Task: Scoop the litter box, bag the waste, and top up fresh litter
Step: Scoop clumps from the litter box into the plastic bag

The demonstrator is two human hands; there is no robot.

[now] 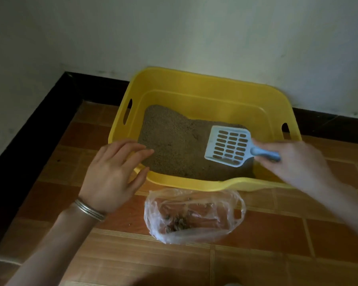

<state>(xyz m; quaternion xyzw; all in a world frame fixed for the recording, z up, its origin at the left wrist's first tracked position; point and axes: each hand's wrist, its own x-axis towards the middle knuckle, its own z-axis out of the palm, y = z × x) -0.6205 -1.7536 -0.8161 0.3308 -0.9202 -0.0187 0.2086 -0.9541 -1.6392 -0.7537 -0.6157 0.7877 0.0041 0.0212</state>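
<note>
Gripping the handle of a pale blue slotted plastic scoop [228, 145], the right hand [291, 162] holds it over brown litter [174, 141] inside the yellow plastic litter box [194, 89] set against the white wall [194, 27]. Left hand [112, 174] hovers at the box's near-left corner, fingers loosely spread, grasping nothing. A clear plastic bag [194, 215] holding dark clumps lies open on the tiled floor [277, 234], just before the box.

Litter box [194, 87]: solid yellow. Litter [174, 145]: grey-brown, speckled. Scoop [228, 146]: pale blue, with a grid of oblong slots (handle a slightly deeper blue). Bag [194, 215]: clear. Floor tiles [256, 240]: orange-brown, striped bands. Skirting [39, 120]: black. Wall [194, 32]: white.
</note>
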